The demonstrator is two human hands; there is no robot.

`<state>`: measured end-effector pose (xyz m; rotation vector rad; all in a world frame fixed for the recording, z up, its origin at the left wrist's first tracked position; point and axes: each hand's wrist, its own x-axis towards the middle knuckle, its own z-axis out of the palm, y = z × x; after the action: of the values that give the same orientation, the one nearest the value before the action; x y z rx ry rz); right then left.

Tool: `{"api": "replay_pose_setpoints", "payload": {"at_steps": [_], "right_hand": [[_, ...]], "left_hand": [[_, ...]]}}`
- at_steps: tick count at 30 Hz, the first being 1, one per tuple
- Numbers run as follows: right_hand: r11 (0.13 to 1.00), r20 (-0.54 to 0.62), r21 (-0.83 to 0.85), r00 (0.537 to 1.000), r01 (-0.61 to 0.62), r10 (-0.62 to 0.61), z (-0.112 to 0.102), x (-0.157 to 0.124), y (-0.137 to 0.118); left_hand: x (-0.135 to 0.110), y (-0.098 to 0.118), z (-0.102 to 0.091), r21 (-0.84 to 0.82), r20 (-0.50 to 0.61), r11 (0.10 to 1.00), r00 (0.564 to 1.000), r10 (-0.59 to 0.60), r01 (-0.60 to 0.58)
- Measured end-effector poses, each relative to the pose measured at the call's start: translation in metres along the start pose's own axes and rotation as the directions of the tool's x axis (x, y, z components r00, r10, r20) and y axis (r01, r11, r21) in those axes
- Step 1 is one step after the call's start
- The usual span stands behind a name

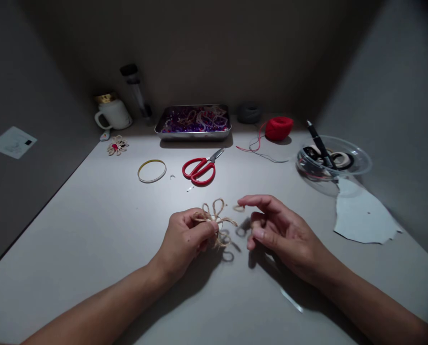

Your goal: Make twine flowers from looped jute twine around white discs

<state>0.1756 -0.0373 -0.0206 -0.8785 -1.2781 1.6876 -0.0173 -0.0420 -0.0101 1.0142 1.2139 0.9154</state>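
Note:
My left hand (185,239) is closed in a pinch on a small flower made of jute twine loops (216,221), held just above the grey table (92,230). My right hand (275,227) hovers right of the flower, its fingers curled. A small jute loop (239,208) sits at its index fingertip. A finished twine flower with a red centre (117,145) lies at the back left.
Red scissors (200,169) and a yellow-white ring (152,170) lie behind my hands. A metal tray of beads (194,122), a white mug (112,114), red yarn (278,127), a clear bowl with a pen (334,160) and torn paper (363,218) stand around.

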Motion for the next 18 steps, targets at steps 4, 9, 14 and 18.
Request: {"api": "replay_pose_setpoints", "payload": {"at_steps": [4,9,14,18], "right_hand": [[0.998,0.049,0.058,0.999,-0.007,0.004,0.0028,-0.0007,-0.0007],[0.996,-0.189,0.081,0.981,-0.029,0.044,0.001,0.0009,-0.0027],[0.986,-0.288,0.139,0.95,-0.087,0.124,-0.0024,0.0044,-0.0048],[0.98,-0.245,0.166,0.959,-0.107,0.146,-0.0018,0.0039,-0.0038]], "left_hand": [[0.0006,-0.0004,0.0004,-0.001,-0.014,1.0,1.0,-0.002,0.002],[0.0004,-0.0017,0.0,0.006,-0.013,1.0,1.0,-0.012,0.012],[-0.0002,-0.0017,-0.0009,0.007,-0.001,1.0,1.0,-0.007,0.007],[0.0003,-0.0008,-0.0008,0.011,-0.004,1.0,1.0,-0.016,0.016]]}}
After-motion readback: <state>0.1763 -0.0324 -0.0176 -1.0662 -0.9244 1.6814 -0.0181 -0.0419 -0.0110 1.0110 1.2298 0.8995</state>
